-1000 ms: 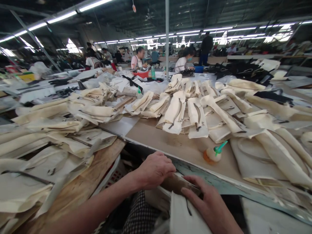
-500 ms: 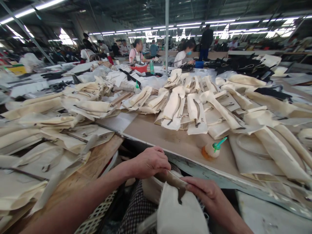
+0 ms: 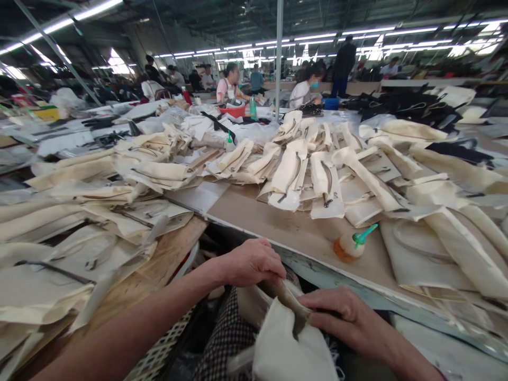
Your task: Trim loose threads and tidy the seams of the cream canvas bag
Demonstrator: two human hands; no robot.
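Observation:
A cream fabric piece with a brownish strip along its edge lies over my lap, below the table's front edge. My left hand is closed on the far end of that edge, knuckles up. On the near right side, my right hand pinches the same edge, thumb beneath and fingers laid along the top. The strip runs between the two hands, partly covered by the fabric's fold. My fingertips are partly hidden behind the cloth.
On the brown table stands a small glue bottle with a green nozzle. Many similar cream pieces with dark zippers lie in rows behind it and on the wooden board at left. A white plastic basket sits below. Co-workers sit farther back.
My right hand has shifted slightly along the fabric's edge, its fingers flatter on the strip. My left hand keeps its grip. The whole view has turned a little to the left.

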